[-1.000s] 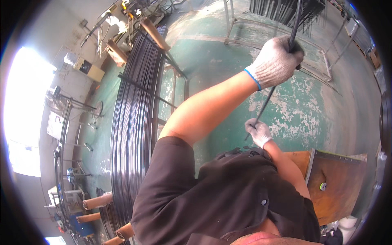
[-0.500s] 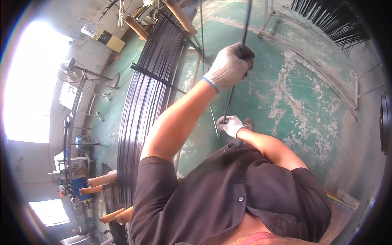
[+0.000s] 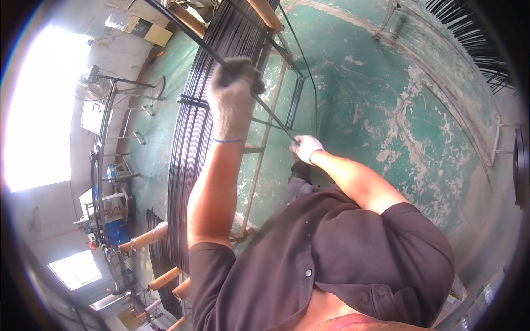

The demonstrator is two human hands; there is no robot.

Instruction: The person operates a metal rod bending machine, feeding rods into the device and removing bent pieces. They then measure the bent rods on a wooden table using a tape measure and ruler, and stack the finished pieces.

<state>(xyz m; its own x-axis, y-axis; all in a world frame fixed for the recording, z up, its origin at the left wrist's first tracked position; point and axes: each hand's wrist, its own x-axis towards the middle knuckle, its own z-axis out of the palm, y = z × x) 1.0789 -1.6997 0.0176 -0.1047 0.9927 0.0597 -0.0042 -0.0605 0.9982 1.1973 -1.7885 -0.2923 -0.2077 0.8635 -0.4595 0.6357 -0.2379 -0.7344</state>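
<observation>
Gripping a dark rod partway along, the raised, gloved left hand probably bears its weight, while the right hand closes on its lower end near the waist, apparently to steady the slant. Beyond, long dark strips lie side by side on a metal rack, flanked by brown cylinders, perhaps to contain them; farther off stands a fan.

Left glove: we see greyish white, blue edge.
Rod: black.
Floor: green (whitish patches, irregular).
Shirt: dark brown.
</observation>
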